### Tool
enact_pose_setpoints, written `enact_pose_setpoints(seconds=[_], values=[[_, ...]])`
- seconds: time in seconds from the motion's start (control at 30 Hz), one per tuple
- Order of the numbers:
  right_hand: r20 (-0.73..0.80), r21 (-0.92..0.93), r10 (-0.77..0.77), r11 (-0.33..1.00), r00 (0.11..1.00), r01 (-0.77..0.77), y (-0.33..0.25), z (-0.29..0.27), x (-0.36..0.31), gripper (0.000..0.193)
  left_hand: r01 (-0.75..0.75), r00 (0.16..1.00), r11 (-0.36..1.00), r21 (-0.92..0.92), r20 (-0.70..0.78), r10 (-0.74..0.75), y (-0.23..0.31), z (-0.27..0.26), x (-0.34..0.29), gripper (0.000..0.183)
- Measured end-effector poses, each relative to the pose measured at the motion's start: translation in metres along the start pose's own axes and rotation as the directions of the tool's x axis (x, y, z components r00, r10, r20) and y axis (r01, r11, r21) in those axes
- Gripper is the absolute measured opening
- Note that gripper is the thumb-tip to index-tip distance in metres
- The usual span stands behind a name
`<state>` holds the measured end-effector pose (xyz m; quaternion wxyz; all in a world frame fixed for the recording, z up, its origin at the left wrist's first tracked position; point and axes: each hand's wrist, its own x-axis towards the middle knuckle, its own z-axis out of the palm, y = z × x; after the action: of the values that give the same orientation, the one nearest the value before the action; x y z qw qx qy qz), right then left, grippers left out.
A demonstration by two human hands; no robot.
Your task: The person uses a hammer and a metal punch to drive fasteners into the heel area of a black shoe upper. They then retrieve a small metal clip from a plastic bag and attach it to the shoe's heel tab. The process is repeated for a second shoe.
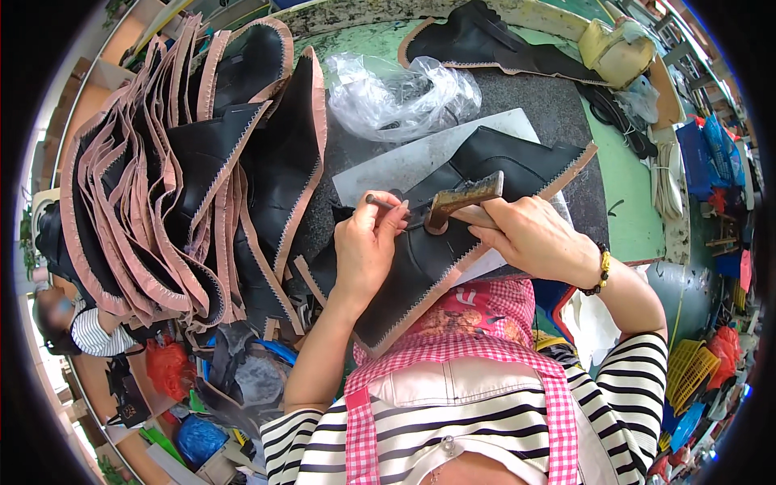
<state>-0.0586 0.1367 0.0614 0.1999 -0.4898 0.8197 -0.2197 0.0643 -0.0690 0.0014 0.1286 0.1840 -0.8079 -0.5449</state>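
Underneath left fingers [394, 217] tight on rod [377, 201], right fingers [495, 236] around hammer [467, 195]: black leather [416, 267].

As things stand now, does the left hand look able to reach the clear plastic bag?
Probably yes: the clear plastic bag lies just beyond the left hand, and nothing tall appears between them. However, that hand holds a thin rod, which would likely need setting down first.
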Motion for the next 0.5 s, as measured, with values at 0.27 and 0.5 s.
enact_pose_setpoints(seconds=[0.27, 0.5], values=[[0.024, 0.022, 0.037, 0.999, 0.999, -0.037, 0.000, 0.000, 0.001, 0.029, -0.005, 1.000, 1.000, 0.014, -0.015, 0.006, -0.001, 0.002, 0.001, 0.011], [-0.024, 0.002, -0.028, 1.000, 0.999, 0.028, -0.006, -0.022, 0.003, 0.027, -0.177, 0.984, 0.958, 0.225, 0.020, 0.177, -0.003, 0.003, 0.002, 0.005]])
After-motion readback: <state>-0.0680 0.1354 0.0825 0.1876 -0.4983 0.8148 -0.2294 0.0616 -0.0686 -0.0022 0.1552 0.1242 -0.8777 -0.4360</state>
